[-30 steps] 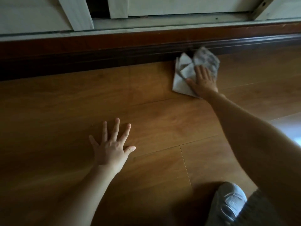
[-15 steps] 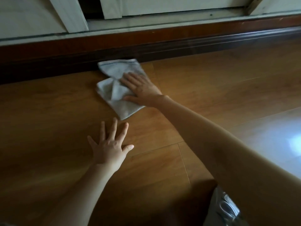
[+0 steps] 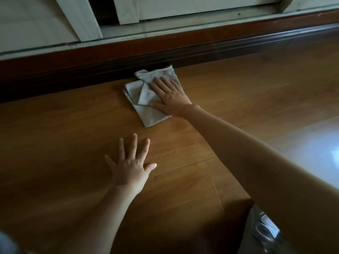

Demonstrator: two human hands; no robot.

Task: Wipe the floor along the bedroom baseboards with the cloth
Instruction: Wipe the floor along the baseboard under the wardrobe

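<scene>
A folded grey cloth [image 3: 143,94] lies flat on the brown wooden floor [image 3: 238,99], its far edge touching the dark reddish-brown baseboard [image 3: 91,61]. My right hand [image 3: 170,96] presses down on the cloth's right half with straight fingers pointing toward the baseboard. My left hand [image 3: 130,165] rests flat on the floor nearer to me, fingers spread, a little short of the cloth and holding nothing.
Above the baseboard run pale white wooden panels and slats [image 3: 80,17] with a dark gap between them. A grey-white shoe [image 3: 264,230] shows at the bottom right under my right arm. A bright reflection [image 3: 326,149] lies on the floor at right.
The cloth went left along the baseboard under my right hand, then came back a little to the right. My left hand has stayed planted on the floor.
</scene>
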